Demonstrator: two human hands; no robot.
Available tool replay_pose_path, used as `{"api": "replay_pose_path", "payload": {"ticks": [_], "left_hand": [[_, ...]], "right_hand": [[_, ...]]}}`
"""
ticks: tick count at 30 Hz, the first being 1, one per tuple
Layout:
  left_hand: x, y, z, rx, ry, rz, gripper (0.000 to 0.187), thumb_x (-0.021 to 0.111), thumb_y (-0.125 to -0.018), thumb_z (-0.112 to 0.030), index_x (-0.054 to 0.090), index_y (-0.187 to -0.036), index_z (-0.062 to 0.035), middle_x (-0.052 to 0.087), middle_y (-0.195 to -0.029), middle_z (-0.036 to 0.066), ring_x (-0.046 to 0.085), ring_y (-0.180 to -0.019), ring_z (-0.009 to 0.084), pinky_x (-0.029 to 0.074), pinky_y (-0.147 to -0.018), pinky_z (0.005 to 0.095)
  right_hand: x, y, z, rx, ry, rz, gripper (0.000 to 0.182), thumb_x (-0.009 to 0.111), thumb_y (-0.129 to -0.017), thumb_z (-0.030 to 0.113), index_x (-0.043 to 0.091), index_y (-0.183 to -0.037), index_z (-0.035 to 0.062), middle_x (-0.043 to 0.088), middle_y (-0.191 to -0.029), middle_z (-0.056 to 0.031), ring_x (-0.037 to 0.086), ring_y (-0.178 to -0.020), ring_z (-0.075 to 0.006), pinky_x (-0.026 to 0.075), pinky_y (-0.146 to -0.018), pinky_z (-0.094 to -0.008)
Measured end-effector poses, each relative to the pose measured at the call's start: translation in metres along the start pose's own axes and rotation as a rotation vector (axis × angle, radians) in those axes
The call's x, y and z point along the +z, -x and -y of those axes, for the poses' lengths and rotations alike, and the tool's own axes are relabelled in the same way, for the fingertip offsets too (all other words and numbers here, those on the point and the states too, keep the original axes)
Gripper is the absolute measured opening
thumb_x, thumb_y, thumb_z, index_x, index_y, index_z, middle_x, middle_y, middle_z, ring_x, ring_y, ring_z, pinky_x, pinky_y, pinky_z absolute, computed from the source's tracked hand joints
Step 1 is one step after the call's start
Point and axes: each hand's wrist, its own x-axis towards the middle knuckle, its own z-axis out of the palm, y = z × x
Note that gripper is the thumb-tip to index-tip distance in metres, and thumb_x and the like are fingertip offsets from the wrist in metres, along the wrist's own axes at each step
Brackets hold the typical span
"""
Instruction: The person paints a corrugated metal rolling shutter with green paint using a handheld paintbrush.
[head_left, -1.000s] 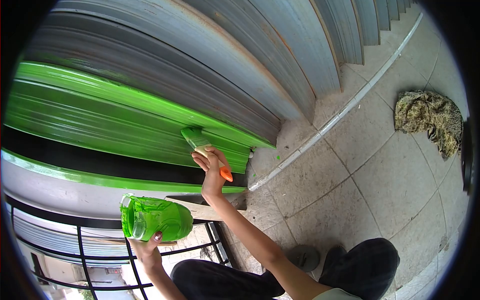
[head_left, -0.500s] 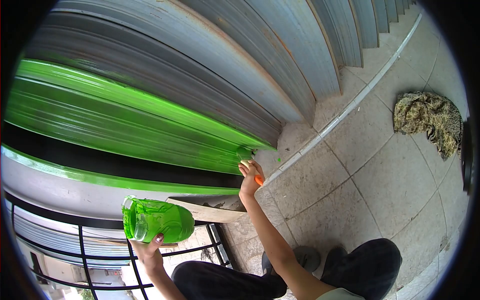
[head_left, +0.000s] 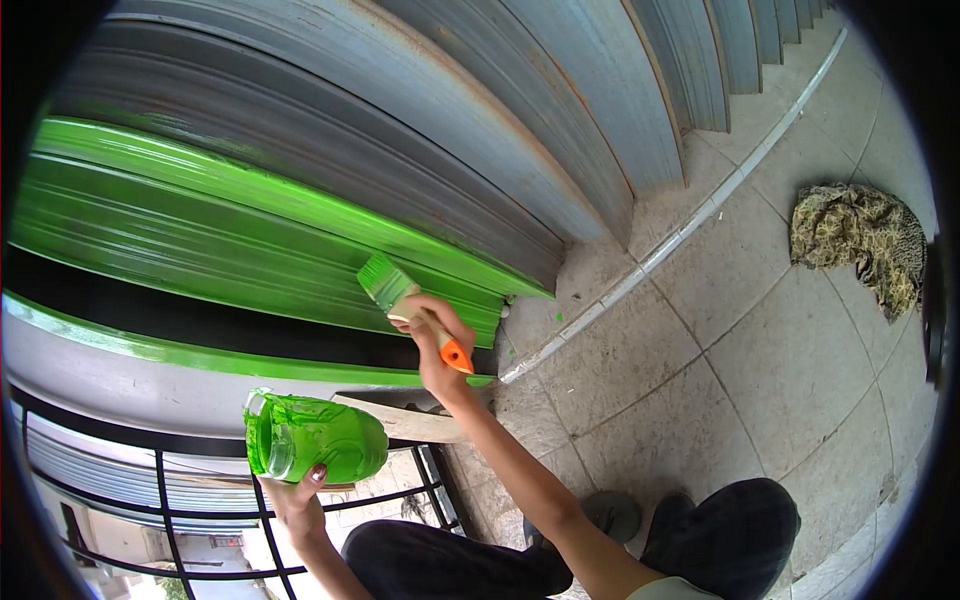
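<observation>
My right hand is closed round the pale handle of a paintbrush, whose orange end sticks out beside the wrist. Green paint coats the bristles, which are over the green-painted metal panel; whether they touch it is hard to tell. Low on the left, my left hand grips a clear jar of green paint, tilted on its side in view, with paint smeared round its mouth.
Unpainted grey corrugated panels run above and to the right. A patterned cloth lies on the tiled floor. A white strip crosses the floor. A black-barred window is at lower left.
My right hand and the brush have moved left and up from the panel's lower end, and more of the brush shows. My left hand and the jar have stayed nearly still.
</observation>
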Motion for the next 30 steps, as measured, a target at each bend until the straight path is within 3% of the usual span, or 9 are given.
{"api": "replay_pose_path", "payload": {"ticks": [1, 4, 8, 14, 20, 21, 23, 26, 30], "left_hand": [[0.000, -0.002, 0.001, 0.011, 0.003, 0.001, 0.082, 0.085, -0.065, -0.023, 0.044, -0.131, 0.0008, 0.056, -0.119, 0.013, 0.053, -0.110, 0.0262, 0.035, -0.103, 0.0400], [-0.003, -0.005, 0.006, 0.007, 0.006, 0.010, 0.082, 0.085, -0.065, -0.022, 0.044, -0.132, 0.0002, 0.055, -0.120, 0.013, 0.053, -0.111, 0.0261, 0.036, -0.102, 0.0400], [-0.004, 0.001, 0.004, 0.013, 0.016, -0.045, 0.082, 0.086, -0.064, -0.023, 0.044, -0.131, 0.0008, 0.055, -0.120, 0.013, 0.053, -0.111, 0.0258, 0.037, -0.101, 0.0399], [-0.010, -0.001, 0.005, 0.020, 0.009, -0.020, 0.083, 0.087, -0.063, -0.026, 0.046, -0.130, 0.0017, 0.056, -0.119, 0.013, 0.054, -0.110, 0.0259, 0.038, -0.101, 0.0400], [-0.009, -0.003, 0.010, 0.022, 0.018, -0.016, 0.083, 0.087, -0.064, -0.024, 0.045, -0.130, 0.0026, 0.056, -0.119, 0.013, 0.054, -0.110, 0.0260, 0.038, -0.101, 0.0399], [-0.008, -0.003, 0.008, -0.050, 0.015, -0.074, 0.104, 0.092, -0.054, -0.025, 0.036, -0.138, 0.0000, 0.051, -0.124, 0.014, 0.051, -0.113, 0.0274, 0.038, -0.102, 0.0419], [-0.006, -0.004, 0.007, -0.058, 0.020, -0.075, 0.103, 0.091, -0.054, -0.024, 0.035, -0.138, 0.0000, 0.051, -0.124, 0.015, 0.051, -0.113, 0.0281, 0.038, -0.102, 0.0424], [-0.004, -0.002, 0.007, -0.024, 0.018, -0.041, 0.090, 0.088, -0.061, -0.023, 0.041, -0.134, 0.0012, 0.054, -0.121, 0.014, 0.052, -0.112, 0.0272, 0.036, -0.103, 0.0412], [-0.007, -0.003, 0.010, 0.011, 0.020, -0.031, 0.083, 0.086, -0.064, -0.024, 0.044, -0.132, 0.0015, 0.055, -0.120, 0.014, 0.053, -0.112, 0.0264, 0.036, -0.102, 0.0405]], "right_hand": [[-0.014, 0.004, -0.002, 0.004, -0.020, -0.003, 0.028, 0.058, -0.091, 0.003, 0.054, -0.119, 0.0015, 0.071, -0.088, -0.0129, 0.069, -0.081, -0.0152, 0.054, -0.070, -0.0248], [-0.076, 0.016, -0.023, -0.011, 0.349, -0.035, 0.023, 0.059, -0.088, 0.002, 0.052, -0.110, 0.0046, 0.073, -0.083, -0.0130, 0.070, -0.072, -0.0163, 0.052, -0.063, -0.0260], [-0.125, -0.003, -0.030, -0.126, 0.847, 0.057, 0.019, 0.062, -0.085, 0.007, 0.055, -0.102, 0.0082, 0.070, -0.076, -0.0113, 0.068, -0.061, -0.0274, 0.053, -0.054, -0.0344], [-0.062, -0.022, -0.024, -0.214, 0.798, 0.246, 0.007, 0.064, -0.081, 0.008, 0.059, -0.086, 0.0081, 0.064, -0.066, -0.0091, 0.063, -0.052, -0.0255, 0.049, -0.048, -0.0348], [-0.017, -0.033, -0.007, -0.330, 0.623, 0.330, 0.006, 0.063, -0.081, 0.005, 0.060, -0.086, 0.0072, 0.064, -0.066, -0.0073, 0.061, -0.051, -0.0180, 0.046, -0.047, -0.0293], [-0.008, -0.032, -0.001, -0.230, 0.417, 0.313, 0.005, 0.063, -0.082, 0.005, 0.060, -0.086, 0.0061, 0.064, -0.066, -0.0072, 0.061, -0.052, -0.0160, 0.046, -0.048, -0.0282], [0.007, -0.027, 0.010, -0.029, -0.001, 0.272, 0.002, 0.062, -0.084, 0.004, 0.060, -0.086, 0.0040, 0.065, -0.067, -0.0069, 0.061, -0.054, -0.0121, 0.044, -0.049, -0.0259], [-0.007, -0.025, 0.021, -0.075, 0.073, 0.206, 0.003, 0.059, -0.086, 0.003, 0.060, -0.086, 0.0007, 0.065, -0.069, -0.0073, 0.060, -0.058, -0.0093, 0.043, -0.050, -0.0241], [-0.101, 0.000, -0.016, -0.017, 0.463, 0.046, 0.003, 0.058, -0.084, 0.004, 0.061, -0.083, 0.0037, 0.069, -0.070, -0.0097, 0.069, -0.061, -0.0157, 0.051, -0.054, -0.0273]]}}
